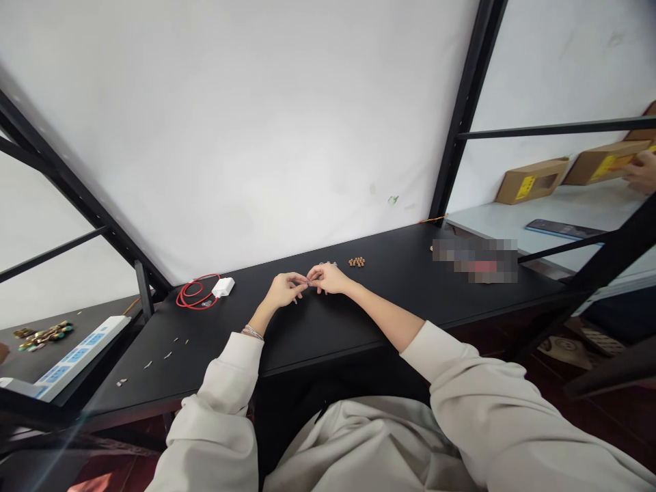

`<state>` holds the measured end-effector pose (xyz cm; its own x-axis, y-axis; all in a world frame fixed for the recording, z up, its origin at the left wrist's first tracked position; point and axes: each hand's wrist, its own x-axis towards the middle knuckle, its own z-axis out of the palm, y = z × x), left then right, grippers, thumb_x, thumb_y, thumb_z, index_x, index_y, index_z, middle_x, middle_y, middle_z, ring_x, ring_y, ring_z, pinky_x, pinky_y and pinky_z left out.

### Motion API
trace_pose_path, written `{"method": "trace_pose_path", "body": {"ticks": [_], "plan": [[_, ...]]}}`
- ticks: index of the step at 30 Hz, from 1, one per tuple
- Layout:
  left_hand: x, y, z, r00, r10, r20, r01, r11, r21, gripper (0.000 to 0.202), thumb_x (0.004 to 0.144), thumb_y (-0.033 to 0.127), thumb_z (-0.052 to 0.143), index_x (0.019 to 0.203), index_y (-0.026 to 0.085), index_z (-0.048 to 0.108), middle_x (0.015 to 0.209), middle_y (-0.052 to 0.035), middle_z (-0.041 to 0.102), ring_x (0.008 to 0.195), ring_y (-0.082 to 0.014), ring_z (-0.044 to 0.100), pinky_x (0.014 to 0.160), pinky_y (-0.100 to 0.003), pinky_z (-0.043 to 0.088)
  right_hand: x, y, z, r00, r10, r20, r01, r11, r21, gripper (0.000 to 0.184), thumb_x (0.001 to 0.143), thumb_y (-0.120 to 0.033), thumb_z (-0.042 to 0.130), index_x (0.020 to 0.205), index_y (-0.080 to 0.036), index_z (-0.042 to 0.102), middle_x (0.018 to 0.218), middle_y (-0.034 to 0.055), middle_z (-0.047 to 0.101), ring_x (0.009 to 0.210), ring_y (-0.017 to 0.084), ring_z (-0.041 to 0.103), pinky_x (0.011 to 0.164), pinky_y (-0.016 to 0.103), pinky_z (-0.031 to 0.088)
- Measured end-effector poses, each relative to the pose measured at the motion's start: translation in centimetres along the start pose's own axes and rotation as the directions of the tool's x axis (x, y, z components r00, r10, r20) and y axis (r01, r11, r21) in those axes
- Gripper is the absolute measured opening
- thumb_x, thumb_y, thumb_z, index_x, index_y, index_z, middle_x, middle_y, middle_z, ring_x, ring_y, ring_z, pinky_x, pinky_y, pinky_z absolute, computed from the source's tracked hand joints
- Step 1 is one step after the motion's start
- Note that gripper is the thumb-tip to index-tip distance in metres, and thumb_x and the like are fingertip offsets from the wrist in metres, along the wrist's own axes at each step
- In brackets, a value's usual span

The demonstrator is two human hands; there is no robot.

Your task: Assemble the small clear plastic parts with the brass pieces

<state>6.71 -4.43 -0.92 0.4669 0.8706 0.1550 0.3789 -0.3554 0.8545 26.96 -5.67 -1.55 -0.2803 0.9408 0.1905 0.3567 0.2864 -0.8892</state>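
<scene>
So the counter (404, 287)'s plain black, the wall (266, 130)'s white with a green smudge (393, 199). Cable (193, 308)'s bright red, charger block (223, 287) white. Little pieces (357, 262) are tan-brown, sleeves (230, 372) plain off-white. Power strip (85, 357)'s white with light-blue patches; cardboard box (536, 180)'s brown, yellow label (525, 187).

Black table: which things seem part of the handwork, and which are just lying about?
Likely in use:
left hand, right hand, fingertips together; anything pinched is too small to identify
small brown pieces, near right hand

Likely lying about:
red cable
white adapter
pale bits, role unclear
</scene>
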Motion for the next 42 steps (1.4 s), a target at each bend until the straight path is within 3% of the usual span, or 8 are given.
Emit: {"method": "trace_pose_path", "body": {"ticks": [5, 10, 18, 24, 31, 38, 42], "plan": [[-0.2, 0.1, 0.0, 1.0, -0.024, -0.003, 0.024, 0.999, 0.038, 0.031, 0.086, 0.035, 0.076, 0.103, 0.009, 0.075, 0.056, -0.004, 0.068, 0.044, -0.0128, 0.061, 0.044, -0.023, 0.052, -0.2, -0.1, -0.1, 1.0, -0.009, 0.016, 0.009, 0.998, -0.056, 0.004, 0.086, -0.014, 0.073, 0.09, -0.014, 0.071, 0.077, 0.0033, 0.075, 0.051, 0.01, 0.066, 0.048, 0.018, 0.046], [-0.1, 0.2, 0.0, 0.999, -0.031, 0.009, 0.031, 0.999, 0.038, 0.022, 0.086, 0.025, 0.076, 0.1, 0.009, 0.075, 0.059, -0.004, 0.068, 0.049, -0.0139, 0.065, 0.045, -0.023, 0.054, -0.1, 0.1, -0.1, 1.0, -0.018, 0.014, 0.019, 0.998, -0.066, 0.006, 0.085, -0.01, 0.071, 0.091, -0.014, 0.071, 0.088, 0.006, 0.077, 0.051, 0.009, 0.065, 0.047, 0.019, 0.046], [0.1, -0.3, 0.0, 0.999, -0.033, -0.004, 0.034, 0.999, 0.04, 0.017, 0.081, 0.016, 0.075, 0.097, 0.011, 0.073, 0.087, -0.0089, 0.076, 0.052, -0.0116, 0.066, 0.041, -0.021, 0.052, -0.1, -0.1, -0.1, 1.0, -0.018, 0.01, 0.019, 0.997, -0.072, 0.01, 0.085, -0.009, 0.07, 0.093, -0.015, 0.072, 0.094, 0.0066, 0.078, 0.051, 0.008, 0.064, 0.049, 0.018, 0.048], [0.2, -0.5, 0.0, 1.0, -0.016, -0.011, 0.016, 0.999, 0.042, 0.019, 0.08, 0.016, 0.075, 0.097, 0.012, 0.07, 0.085, -0.0072, 0.076, 0.049, -0.0104, 0.063, 0.038, -0.02, 0.048, -0.2, -0.3, -0.1, 1.0, -0.021, 0.012, 0.022, 0.998, -0.067, 0.014, 0.086, -0.01, 0.069, 0.098, -0.016, 0.075, 0.097, 0.007, 0.079, 0.052, 0.008, 0.065, 0.051, 0.02, 0.05], [0.0, -0.2, 0.0, 1.0, -0.019, -0.017, 0.02, 0.999, 0.039, 0.02, 0.076, 0.017, 0.077, 0.095, 0.013, 0.068, 0.08, -0.0045, 0.074, 0.047, -0.0109, 0.062, 0.036, -0.02, 0.047, -0.3, -0.4, -0.2, 0.999, -0.01, 0.045, 0.013, 0.998, -0.062, 0.022, 0.087, -0.013, 0.066, 0.108, -0.015, 0.074, 0.087, 0.0054, 0.078, 0.053, 0.01, 0.065, 0.048, 0.019, 0.048], [0.3, -0.9, 0.0, 1.0, -0.009, -0.025, 0.011, 0.998, 0.063, 0.019, 0.078, 0.022, 0.077, 0.093, 0.014, 0.068, 0.079, -0.0044, 0.074, 0.046, -0.0106, 0.062, 0.038, -0.019, 0.047, -0.2, -0.3, -0.1, 0.998, -0.01, 0.058, 0.014, 0.997, -0.077, 0.017, 0.087, -0.015, 0.068, 0.102, -0.014, 0.075, 0.087, 0.0064, 0.078, 0.054, 0.01, 0.065, 0.051, 0.019, 0.047], [0.4, -1.2, -0.1, 0.999, -0.008, -0.033, 0.01, 0.999, 0.052, 0.022, 0.078, 0.026, 0.078, 0.093, 0.015, 0.067, 0.081, -0.0048, 0.074, 0.048, -0.0114, 0.063, 0.037, -0.02, 0.047, -0.1, -0.1, -0.1, 0.998, -0.007, 0.066, 0.013, 0.996, -0.093, 0.017, 0.087, -0.017, 0.068, 0.102, -0.014, 0.075, 0.077, 0.0049, 0.076, 0.055, 0.011, 0.066, 0.052, 0.019, 0.046]]}}
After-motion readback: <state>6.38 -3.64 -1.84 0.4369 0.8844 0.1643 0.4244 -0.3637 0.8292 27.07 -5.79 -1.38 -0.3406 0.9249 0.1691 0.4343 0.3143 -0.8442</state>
